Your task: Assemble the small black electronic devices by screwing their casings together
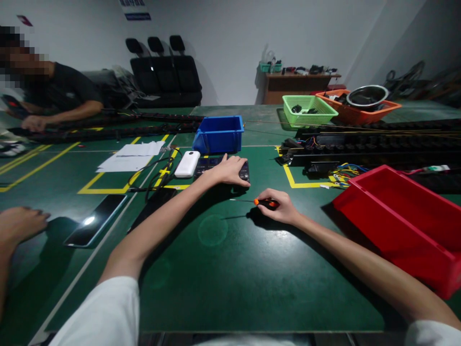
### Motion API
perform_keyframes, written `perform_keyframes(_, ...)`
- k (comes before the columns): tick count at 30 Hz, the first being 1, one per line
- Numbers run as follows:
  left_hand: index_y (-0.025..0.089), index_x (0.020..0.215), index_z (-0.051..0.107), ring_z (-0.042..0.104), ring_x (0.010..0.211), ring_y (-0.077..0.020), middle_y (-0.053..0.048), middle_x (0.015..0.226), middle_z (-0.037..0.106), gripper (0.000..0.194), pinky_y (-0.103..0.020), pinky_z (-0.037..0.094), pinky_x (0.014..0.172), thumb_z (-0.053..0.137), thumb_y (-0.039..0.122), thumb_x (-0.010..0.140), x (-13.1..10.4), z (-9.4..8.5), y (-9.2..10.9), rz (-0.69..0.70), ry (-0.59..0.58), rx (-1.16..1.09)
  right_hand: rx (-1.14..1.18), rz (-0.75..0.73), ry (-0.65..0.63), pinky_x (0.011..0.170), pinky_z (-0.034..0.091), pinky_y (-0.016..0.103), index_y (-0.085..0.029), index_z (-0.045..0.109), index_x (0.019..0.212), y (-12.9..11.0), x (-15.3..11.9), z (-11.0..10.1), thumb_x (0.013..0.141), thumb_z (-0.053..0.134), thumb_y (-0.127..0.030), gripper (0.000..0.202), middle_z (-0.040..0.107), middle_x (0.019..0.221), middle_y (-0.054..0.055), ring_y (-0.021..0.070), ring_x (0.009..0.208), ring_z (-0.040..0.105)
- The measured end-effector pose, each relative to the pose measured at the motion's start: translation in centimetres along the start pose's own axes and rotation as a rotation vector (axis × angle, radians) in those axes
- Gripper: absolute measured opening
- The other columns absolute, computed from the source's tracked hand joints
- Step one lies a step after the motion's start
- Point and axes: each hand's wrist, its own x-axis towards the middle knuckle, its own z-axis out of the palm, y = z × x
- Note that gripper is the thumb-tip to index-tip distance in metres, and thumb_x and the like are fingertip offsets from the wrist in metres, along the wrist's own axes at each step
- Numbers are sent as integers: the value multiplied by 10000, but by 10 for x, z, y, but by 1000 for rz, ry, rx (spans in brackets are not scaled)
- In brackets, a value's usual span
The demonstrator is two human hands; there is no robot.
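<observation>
My left hand [232, 170] reaches forward over a dark flat device [205, 166] on the green table [259, 283], its fingers spread across the device's right part. My right hand [279, 205] is closed around the orange and black handle of a screwdriver [265, 203], whose thin shaft points left, just above the table. A white power bank [187, 164] lies left of the device, and a blue bin [220, 134] stands behind it.
At the right is a red bin [399, 226], with black rails [360, 149] and loose wires behind it. A phone [96, 221], papers [131, 156] and another person's hand [21, 223] are at the left. Another person [68, 91] sits at the far left. Green and orange baskets stand behind.
</observation>
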Motion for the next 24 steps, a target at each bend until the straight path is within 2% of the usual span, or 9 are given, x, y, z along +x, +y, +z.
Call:
perform_keyframes(3, 84, 1412, 385, 386, 1309, -394, -227, 1382, 456, 999, -546, 216, 1134, 662, 676, 657, -23, 6, 21, 46, 51, -33, -75, 16, 358, 714, 508, 335, -233, 611, 965, 2, -7, 3, 786, 662, -284, 193, 668, 863, 52, 181, 739, 611)
perform_keyframes(6, 75, 1421, 368, 388, 1308, -383, -222, 1376, 456, 999, -482, 290, 1118, 666, 665, 671, -49, 14, 36, 76, 123, -112, -1, 116, 495, 696, 505, 323, -236, 564, 1065, 6, -3, 4, 855, 611, -320, 231, 619, 875, 37, 165, 723, 591)
perform_keyframes(8, 106, 1449, 326, 349, 1347, -377, -207, 1428, 414, 1042, -482, 269, 1143, 683, 676, 653, -63, 22, 40, 62, 176, -192, 85, 174, 507, 646, 489, 303, -234, 544, 1089, 9, 3, 3, 885, 583, -350, 238, 601, 857, 23, 151, 683, 573)
perform_keyframes(11, 127, 1515, 158, 259, 1414, -379, -216, 1529, 263, 1223, -501, 242, 1170, 748, 661, 587, -76, 41, 40, -2, 225, -363, 160, 216, 512, 619, 465, 285, -222, 538, 1073, 12, 9, 1, 885, 592, -360, 240, 595, 834, 13, 142, 673, 564)
perform_keyframes(13, 160, 1529, 90, 274, 1411, -387, -221, 1520, 271, 1292, -531, 260, 1157, 794, 619, 548, -78, 54, 37, -67, 208, -503, 185, 236, 507, 615, 462, 280, -215, 540, 1053, 14, 11, 1, 873, 609, -365, 244, 599, 825, 10, 140, 668, 562)
perform_keyframes(16, 196, 1527, 64, 362, 1372, -370, -228, 1505, 285, 1295, -533, 315, 1124, 836, 525, 541, -73, 69, 32, -119, 201, -727, 211, 260, 495, 612, 472, 278, -213, 540, 1038, 15, 11, 1, 859, 624, -381, 259, 608, 833, 11, 143, 680, 574)
perform_keyframes(19, 198, 1495, 163, 453, 1306, -332, -208, 1467, 355, 1217, -494, 369, 1097, 862, 439, 528, -66, 73, 31, -102, 225, -893, 229, 263, 490, 600, 478, 273, -214, 541, 1027, 14, 12, 1, 851, 630, -381, 259, 609, 834, 9, 141, 679, 583)
perform_keyframes(21, 198, 1439, 274, 472, 1285, -311, -179, 1419, 422, 1125, -471, 370, 1102, 875, 396, 509, -62, 73, 32, -57, 265, -914, 235, 257, 488, 593, 475, 270, -213, 543, 1020, 13, 12, 1, 852, 631, -369, 246, 611, 828, 6, 133, 655, 576)
perform_keyframes(24, 220, 1396, 312, 507, 1239, -288, -164, 1400, 436, 1062, -458, 412, 1067, 876, 355, 506, -61, 71, 36, -19, 292, -940, 242, 263, 488, 592, 479, 270, -216, 543, 1017, 14, 13, 1, 850, 631, -369, 243, 615, 831, 7, 133, 655, 578)
